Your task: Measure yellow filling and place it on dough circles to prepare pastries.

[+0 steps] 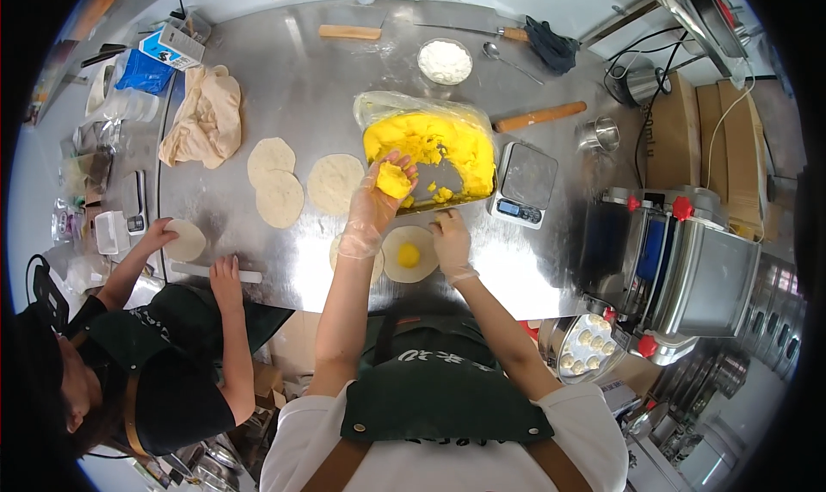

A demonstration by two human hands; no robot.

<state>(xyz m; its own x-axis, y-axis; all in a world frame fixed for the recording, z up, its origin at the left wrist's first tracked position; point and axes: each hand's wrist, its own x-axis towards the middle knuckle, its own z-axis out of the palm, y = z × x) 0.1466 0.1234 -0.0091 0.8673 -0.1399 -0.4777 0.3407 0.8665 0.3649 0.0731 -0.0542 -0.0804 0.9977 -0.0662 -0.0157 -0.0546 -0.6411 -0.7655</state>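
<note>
My gloved left hand (377, 198) holds a lump of yellow filling (394, 180) above the near-left part of a plastic-lined tray (476, 160) of the same filling. My gloved right hand (449, 242) has curled fingers at the table just below the tray's right part; whatever they hold, if anything, is hidden. Beside it a dough round (411, 272) bears a yellow blob at its middle. Another round (342, 272) lies partly behind my left arm, and more rounds (335, 182) lie left of the tray.
A co-worker (172, 363) at the left handles a round and white rolling pin (194, 269). Around the tray are a scale (520, 201), wooden rolling pin (542, 116), bowl of white powder (445, 61), knife (447, 27) and cloth (202, 117). A steel machine (705, 268) stands right.
</note>
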